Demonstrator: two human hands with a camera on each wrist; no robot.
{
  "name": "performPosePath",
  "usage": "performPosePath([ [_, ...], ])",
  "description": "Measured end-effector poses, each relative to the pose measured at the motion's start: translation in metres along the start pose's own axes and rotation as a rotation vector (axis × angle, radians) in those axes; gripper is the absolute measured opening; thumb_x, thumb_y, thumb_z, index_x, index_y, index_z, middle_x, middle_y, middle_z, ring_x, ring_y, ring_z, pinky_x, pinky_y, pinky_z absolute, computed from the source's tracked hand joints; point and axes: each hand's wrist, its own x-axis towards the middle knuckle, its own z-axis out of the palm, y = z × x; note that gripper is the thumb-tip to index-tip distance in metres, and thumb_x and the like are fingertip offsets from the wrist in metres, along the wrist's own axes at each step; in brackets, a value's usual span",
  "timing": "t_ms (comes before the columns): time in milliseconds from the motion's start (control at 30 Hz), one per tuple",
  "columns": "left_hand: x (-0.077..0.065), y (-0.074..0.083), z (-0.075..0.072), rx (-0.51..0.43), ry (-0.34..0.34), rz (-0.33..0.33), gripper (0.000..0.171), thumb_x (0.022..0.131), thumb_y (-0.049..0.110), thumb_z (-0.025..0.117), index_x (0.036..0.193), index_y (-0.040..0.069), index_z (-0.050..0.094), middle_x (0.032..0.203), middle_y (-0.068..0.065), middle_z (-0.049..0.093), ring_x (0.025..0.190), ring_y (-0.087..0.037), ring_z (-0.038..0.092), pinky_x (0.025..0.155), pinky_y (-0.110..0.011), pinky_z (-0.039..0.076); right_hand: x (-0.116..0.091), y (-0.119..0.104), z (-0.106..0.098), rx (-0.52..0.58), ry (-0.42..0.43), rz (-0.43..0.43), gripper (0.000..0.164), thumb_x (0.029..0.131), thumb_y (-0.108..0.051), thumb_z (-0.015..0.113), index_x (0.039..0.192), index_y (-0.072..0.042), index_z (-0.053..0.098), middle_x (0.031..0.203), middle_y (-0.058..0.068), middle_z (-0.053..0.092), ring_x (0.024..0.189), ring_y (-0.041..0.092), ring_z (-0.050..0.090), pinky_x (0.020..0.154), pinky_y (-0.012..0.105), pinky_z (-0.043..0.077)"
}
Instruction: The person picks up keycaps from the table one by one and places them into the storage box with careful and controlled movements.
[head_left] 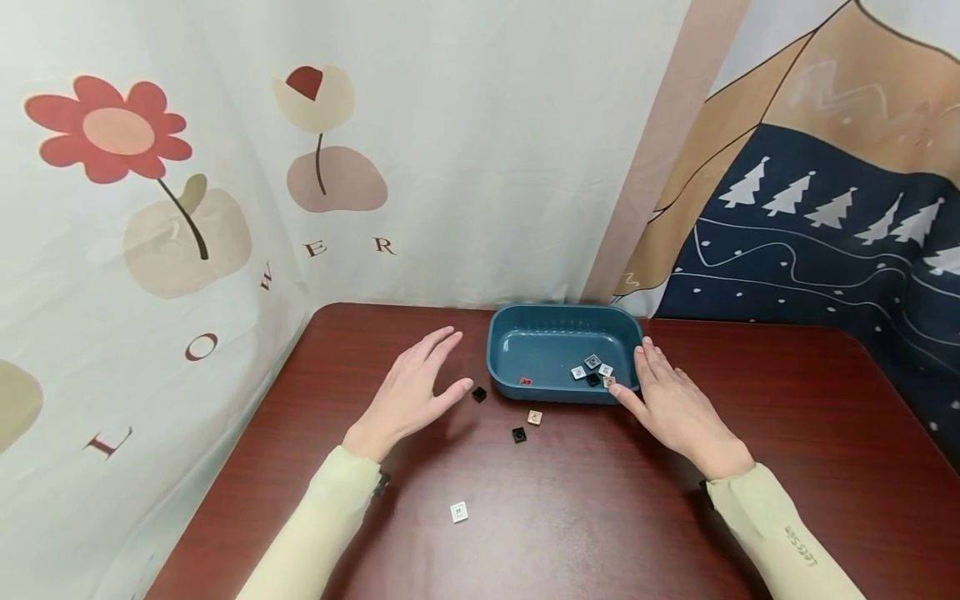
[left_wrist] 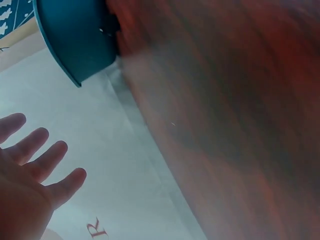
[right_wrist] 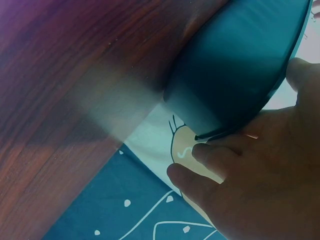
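Pale-sleeved right hand [head_left: 678, 408]: fingers straight and together, lying flat against the right end of the tub, holding nothing.
Pale-sleeved left hand [head_left: 411, 392]: spread wide and relaxed, palm down just above the wood, nothing in it; thumb tip sits just beside the black tile.
Teal oval plastic tub [head_left: 510, 333]: on the dark red wooden desk [head_left: 750, 517], up near its back edge, roughly mid-width.
Inside the tub: a little cluster of square tiles [head_left: 592, 370] bunched in the near right corner, greyish, black and a tan one, plus a single red tile [head_left: 526, 381] by the near wall. Rest of the floor is bare.
Loose outside: small black tile [head_left: 478, 394] by the tub's near left corner, tan tile [head_left: 534, 417] and another black tile [head_left: 518, 434] just in front of the tub, white tile [head_left: 458, 512] well apart toward the desk's front edge.
Risk 1: imo that right hand could shove the light tub sideways, since only one side is braced.
Risk 2: tiles are flat and tiny, so a pinch could slip and skid one off.
Risk 3: a sleeve could sweep the white one off the front edge.
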Motion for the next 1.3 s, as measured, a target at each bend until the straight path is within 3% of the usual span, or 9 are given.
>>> performPosePath([
  [233, -0.009, -0.008, 0.000, 0.035, -0.099, -0.055, 0.076, 0.097, 0.055, 0.063, 0.156, 0.011, 0.046, 0.161, -0.011, 0.042, 0.147, -0.033, 0.041, 0.117, -0.059, 0.031, 0.000, 0.001, 0.000, 0.001, -0.017, 0.005, 0.088, 0.106, -0.055, 0.048, 0.157, 0.014, 0.026, 0.167, 0.031, 0.016, 0.153, 0.048, 0.021, 0.117, 0.066, 0.025],
  [533, -0.010, -0.008, 0.004, 0.060, -0.238, -0.094, 0.080, 0.097, 0.060, 0.062, 0.157, 0.011, 0.045, 0.164, -0.012, 0.038, 0.149, -0.036, 0.036, 0.118, -0.061, 0.029, 0.000, 0.001, 0.000, 0.001, -0.018, 0.006, 0.090, 0.106, -0.058, 0.046, 0.157, 0.013, 0.026, 0.167, 0.031, 0.016, 0.153, 0.048, 0.021, 0.117, 0.066, 0.025],
  [733, -0.004, -0.006, 0.008, 0.113, -0.278, -0.055, 0.076, 0.097, 0.057, 0.063, 0.154, 0.009, 0.050, 0.160, -0.013, 0.043, 0.147, -0.035, 0.041, 0.117, -0.057, 0.033, 0.001, 0.001, 0.000, 0.005, -0.022, 0.006, 0.093, 0.106, -0.063, 0.040, 0.157, 0.013, 0.025, 0.167, 0.030, 0.015, 0.153, 0.048, 0.020, 0.118, 0.066, 0.023],
  [1067, 0.012, -0.004, 0.019, 0.168, -0.337, 0.020, 0.060, 0.098, 0.047, 0.069, 0.144, 0.009, 0.062, 0.149, -0.012, 0.056, 0.137, -0.030, 0.053, 0.111, -0.050, 0.043, 0.000, 0.000, -0.001, 0.000, -0.007, 0.003, 0.088, 0.106, -0.055, 0.048, 0.156, 0.014, 0.028, 0.166, 0.031, 0.017, 0.152, 0.048, 0.022, 0.117, 0.066, 0.026],
  [1300, 0.019, -0.002, 0.027, 0.193, -0.333, 0.082, 0.045, 0.097, 0.042, 0.073, 0.130, 0.012, 0.071, 0.136, -0.010, 0.064, 0.126, -0.026, 0.060, 0.105, -0.047, 0.049, 0.000, 0.000, -0.001, -0.008, -0.005, -0.010, 0.092, 0.106, -0.062, 0.041, 0.156, 0.014, 0.028, 0.166, 0.032, 0.017, 0.152, 0.048, 0.023, 0.117, 0.065, 0.027],
])
